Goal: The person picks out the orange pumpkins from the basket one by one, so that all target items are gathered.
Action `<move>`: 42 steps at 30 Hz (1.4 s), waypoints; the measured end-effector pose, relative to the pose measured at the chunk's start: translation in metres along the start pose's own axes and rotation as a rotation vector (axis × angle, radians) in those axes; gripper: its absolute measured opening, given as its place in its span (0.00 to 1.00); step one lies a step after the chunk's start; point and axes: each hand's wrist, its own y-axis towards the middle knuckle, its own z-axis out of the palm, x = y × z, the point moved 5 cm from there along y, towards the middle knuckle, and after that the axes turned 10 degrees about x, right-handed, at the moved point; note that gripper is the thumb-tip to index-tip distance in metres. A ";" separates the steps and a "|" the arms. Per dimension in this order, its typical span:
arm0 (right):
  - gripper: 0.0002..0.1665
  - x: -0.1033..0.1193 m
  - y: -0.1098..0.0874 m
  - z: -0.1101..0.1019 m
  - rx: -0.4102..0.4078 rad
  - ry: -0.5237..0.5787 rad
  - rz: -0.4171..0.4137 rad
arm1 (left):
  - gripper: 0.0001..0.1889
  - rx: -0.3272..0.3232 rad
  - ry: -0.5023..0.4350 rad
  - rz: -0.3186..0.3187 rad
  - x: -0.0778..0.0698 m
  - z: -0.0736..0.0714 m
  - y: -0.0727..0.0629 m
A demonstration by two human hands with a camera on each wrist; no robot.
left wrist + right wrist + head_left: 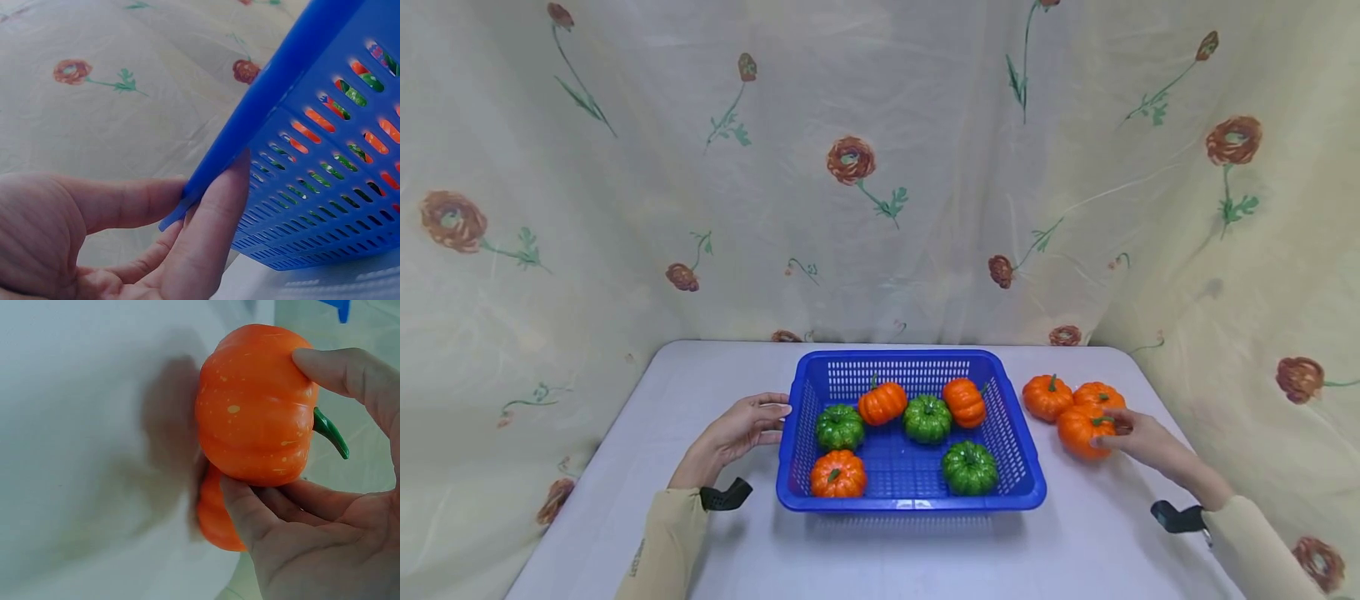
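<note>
My left hand pinches the left rim of a blue plastic basket, its thumb and fingers on either side of the edge in the left wrist view. To the right of the basket, my right hand grips an orange toy pumpkin with a green stem, thumb on one side and fingers on the other. Behind it are two more orange pumpkins. Inside the basket lie three green pumpkins and three orange pumpkins.
The basket stands on a white table with rounded back corners. A pale curtain printed with flowers hangs behind and along both sides. Dark straps sit at both wrists.
</note>
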 end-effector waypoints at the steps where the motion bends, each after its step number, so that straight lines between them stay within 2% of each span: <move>1: 0.49 -0.002 0.001 0.001 0.004 -0.001 0.007 | 0.23 0.001 0.000 -0.001 0.000 0.000 0.000; 12: 0.51 -0.011 0.009 0.007 0.009 -0.015 0.042 | 0.23 0.005 -0.006 0.002 0.001 0.000 0.000; 21: 0.51 0.010 0.003 -0.012 -0.080 -0.019 0.010 | 0.22 -0.001 -0.001 -0.003 0.001 0.000 0.001; 24: 0.49 0.030 0.001 -0.017 -0.083 -0.013 -0.042 | 0.23 -0.004 -0.001 -0.006 0.001 0.000 0.001; 33: 0.43 0.108 0.002 -0.025 -0.067 -0.057 -0.191 | 0.23 -0.008 -0.008 -0.005 -0.002 -0.002 0.000; 38: 0.41 0.146 0.004 -0.016 -0.034 -0.046 -0.259 | 0.22 -0.011 -0.002 -0.011 0.001 -0.003 0.001; 42: 0.41 0.169 0.010 -0.006 -0.023 -0.047 -0.276 | 0.23 -0.013 0.001 -0.008 0.002 -0.003 0.002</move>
